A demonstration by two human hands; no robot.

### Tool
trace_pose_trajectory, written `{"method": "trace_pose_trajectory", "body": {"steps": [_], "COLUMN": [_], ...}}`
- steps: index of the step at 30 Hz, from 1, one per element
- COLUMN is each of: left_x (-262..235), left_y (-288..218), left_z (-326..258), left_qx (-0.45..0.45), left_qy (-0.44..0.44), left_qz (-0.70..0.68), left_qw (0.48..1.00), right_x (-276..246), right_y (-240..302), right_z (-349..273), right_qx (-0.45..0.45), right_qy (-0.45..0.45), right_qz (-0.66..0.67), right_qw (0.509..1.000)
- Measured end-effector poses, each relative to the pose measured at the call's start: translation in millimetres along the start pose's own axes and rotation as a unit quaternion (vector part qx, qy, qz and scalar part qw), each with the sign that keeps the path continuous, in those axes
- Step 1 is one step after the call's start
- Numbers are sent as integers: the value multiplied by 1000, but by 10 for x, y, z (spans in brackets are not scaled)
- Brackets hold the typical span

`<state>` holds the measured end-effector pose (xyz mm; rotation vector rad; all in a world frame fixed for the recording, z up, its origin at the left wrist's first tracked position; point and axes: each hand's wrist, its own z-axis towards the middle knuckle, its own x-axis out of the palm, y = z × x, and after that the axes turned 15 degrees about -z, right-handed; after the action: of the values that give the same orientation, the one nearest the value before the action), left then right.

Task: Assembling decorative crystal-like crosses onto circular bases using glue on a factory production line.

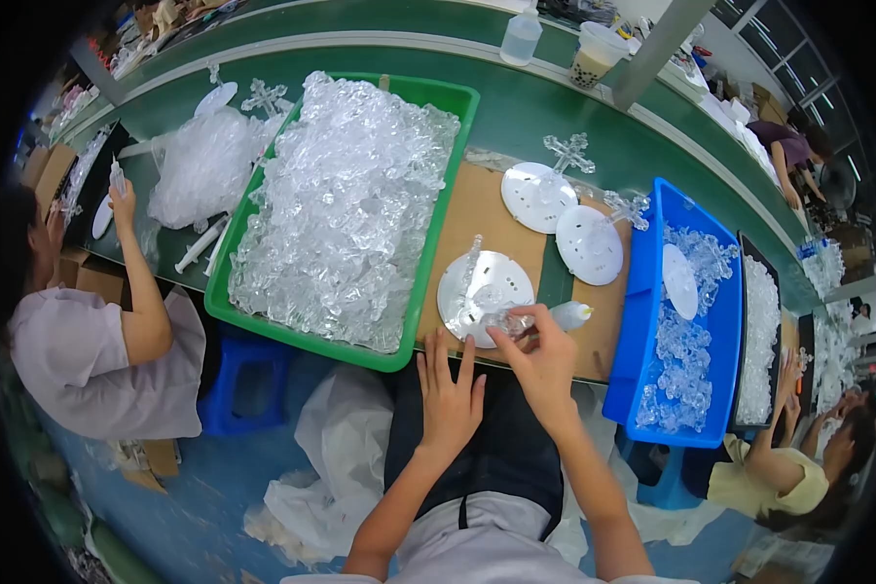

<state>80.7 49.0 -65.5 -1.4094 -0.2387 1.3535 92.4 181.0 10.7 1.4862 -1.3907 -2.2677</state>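
Note:
A round silvery disc (455, 292) lies on brown cardboard in front of me, with clear plastic parts on it, one of them long and slender. My right hand (540, 355) pinches a clear plastic piece (504, 322) at the disc's near right edge. Fingers stretched out, my left hand (448, 407) rests its tips by the disc's near edge and holds nothing. Just right of the disc lies a small white bottle (571, 313) with a yellowish tip, partly behind my right hand. Two more discs, a far one (530, 202) and a nearer one (586, 243), each bear a clear cross-shaped piece.
To the left stands a green bin (409, 358) heaped with clear plastic pieces. A blue bin (642, 321) at the right holds more pieces and a white disc (679, 280). A drink cup (597, 55) and a squeeze bottle (522, 37) stand behind. Co-workers sit on both sides.

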Motion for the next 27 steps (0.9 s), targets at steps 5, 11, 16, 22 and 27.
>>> {"method": "trace_pose_trajectory", "body": {"steps": [5, 11, 16, 22, 27], "left_x": [-55, -35, -5, -10, 18], "left_y": [146, 189, 205, 242, 248], "left_z": [-39, -25, -23, -21, -35], "left_qx": [-1, -5, -10, 10, 24], "left_qy": [5, 23, 27, 4, -24], "left_qz": [8, 14, 36, 56, 57], "left_qw": [1000, 1000, 999, 998, 998], "right_x": [195, 341, 359, 318, 348], "right_y": [52, 53, 12, 5, 63], "right_z": [143, 152, 186, 217, 206], "right_qx": [-140, -143, -138, -147, -205], "right_qy": [11, 23, 29, 60, 56], "right_qz": [-192, -268, -283, -243, -320], "right_qw": [971, 953, 949, 957, 923]}}
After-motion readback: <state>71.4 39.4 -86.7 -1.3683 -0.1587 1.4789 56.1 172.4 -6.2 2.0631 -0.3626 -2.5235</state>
